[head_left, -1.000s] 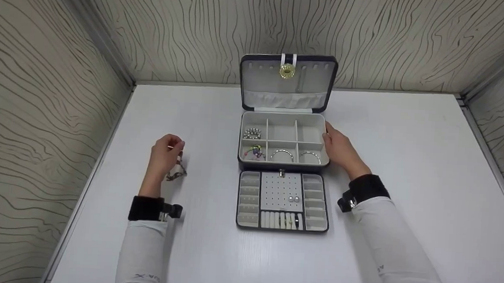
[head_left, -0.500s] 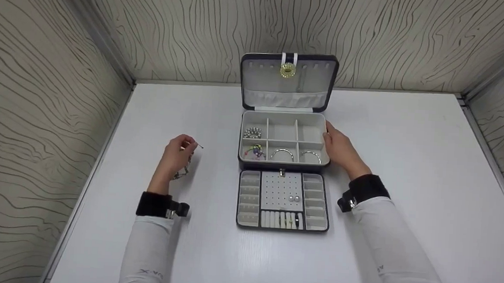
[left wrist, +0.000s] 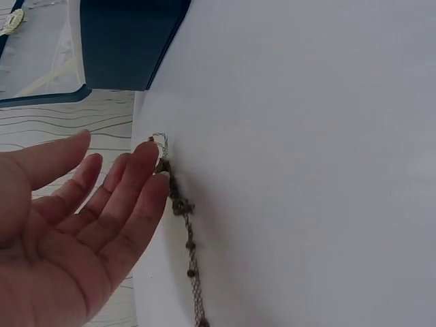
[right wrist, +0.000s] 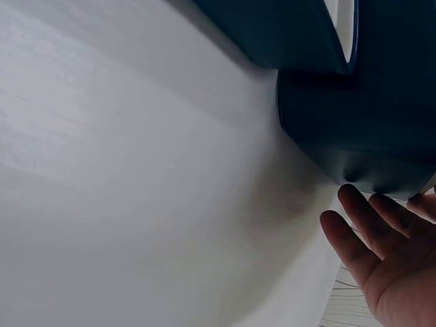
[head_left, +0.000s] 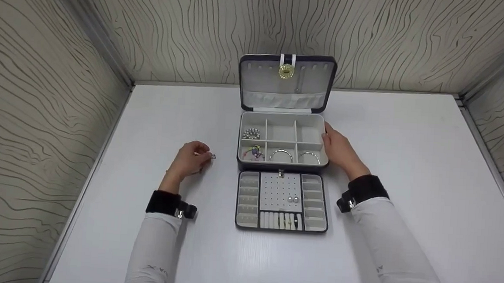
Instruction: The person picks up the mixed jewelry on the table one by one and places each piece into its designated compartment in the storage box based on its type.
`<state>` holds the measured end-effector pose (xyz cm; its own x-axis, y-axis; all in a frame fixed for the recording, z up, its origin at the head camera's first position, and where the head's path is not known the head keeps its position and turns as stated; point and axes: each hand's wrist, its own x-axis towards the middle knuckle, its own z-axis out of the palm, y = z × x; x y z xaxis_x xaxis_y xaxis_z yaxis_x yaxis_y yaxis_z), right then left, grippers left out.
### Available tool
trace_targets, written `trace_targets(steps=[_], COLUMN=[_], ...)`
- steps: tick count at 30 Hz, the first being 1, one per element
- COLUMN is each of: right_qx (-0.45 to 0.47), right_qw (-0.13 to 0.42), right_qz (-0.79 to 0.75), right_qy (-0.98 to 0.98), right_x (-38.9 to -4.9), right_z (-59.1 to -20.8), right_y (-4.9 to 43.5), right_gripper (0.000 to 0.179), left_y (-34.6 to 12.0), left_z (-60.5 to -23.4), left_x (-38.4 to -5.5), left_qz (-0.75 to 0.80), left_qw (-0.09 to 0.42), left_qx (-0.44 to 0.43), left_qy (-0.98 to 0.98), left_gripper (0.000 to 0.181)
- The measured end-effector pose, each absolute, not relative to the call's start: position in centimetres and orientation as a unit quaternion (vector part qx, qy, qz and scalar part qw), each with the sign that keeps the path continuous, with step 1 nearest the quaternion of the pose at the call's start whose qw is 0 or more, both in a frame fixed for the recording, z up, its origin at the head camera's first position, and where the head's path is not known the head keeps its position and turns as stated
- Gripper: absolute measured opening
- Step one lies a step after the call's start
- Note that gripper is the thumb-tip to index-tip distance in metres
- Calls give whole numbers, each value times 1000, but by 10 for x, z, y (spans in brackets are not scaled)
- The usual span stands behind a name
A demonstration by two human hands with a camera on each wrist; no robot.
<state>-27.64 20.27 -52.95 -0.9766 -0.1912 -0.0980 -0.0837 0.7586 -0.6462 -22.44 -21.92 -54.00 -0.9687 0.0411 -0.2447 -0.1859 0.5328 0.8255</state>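
Observation:
In the head view my left hand (head_left: pixel 191 159) is left of the jewelry box, fingertips pinching a thin chain with small dark beads. A short end pokes out past the fingertips. From the left wrist view, the beaded chain (left wrist: pixel 191 245) trails down from them over the white table. My right hand (head_left: pixel 341 149) rests against the box's right wall (head_left: pixel 324 152); the right wrist view shows its nearly straight fingers (right wrist: pixel 361 228) at the dark blue side (right wrist: pixel 368 122). The jewelry box stands with its lid (head_left: pixel 287 84) raised. Inside are several compartments.
A silver beaded bracelet (head_left: pixel 251 134), a colourful bracelet (head_left: pixel 256 152) and two silver bangles (head_left: pixel 281 151) lie in separate compartments. In front of the box, a tray (head_left: pixel 279 211) bears pearl earrings (head_left: pixel 293 199) and rings (head_left: pixel 287 221). Behind stands a wood-patterned wall (head_left: pixel 188 37).
My left hand has moved right and slightly nearer to me, bringing the beaded chain closer to the box. The chain, hanging clearly before, is now mostly hidden under the hand. My right hand stays put.

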Motion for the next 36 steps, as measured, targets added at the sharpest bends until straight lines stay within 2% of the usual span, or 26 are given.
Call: trace_targets(steps=[6,14,18,22,29,36], right_qx=[-74,-80,-79,-75,-62,-60], right_qw=[81,72,74,77,105,104], right_qz=[-344,-341,-338,-340,-345,-349], right_qy=[932,934,935,934,931,930], right_x=[-277,-278,-277,-277,-277,-276], right_z=[-527,-527,-528,-527,-526,-526], right_y=[204,202,201,201,201,201], right_gripper=[51,51,51,51,53,53], left_y=[-248,-290,-301,-304,-299,-297], left_z=[-539,-537,-536,-537,-539,-542], left_x=[-219,-204,-199,-198,-201,-202], left_qz=[413,344,325,311,253,255], left_qw=[95,127,138,147,155,165], left_qx=[-60,-124,-120,-111,-95,-79], left_qy=[904,922,928,932,950,949], left_gripper=[27,33,34,29,10,7])
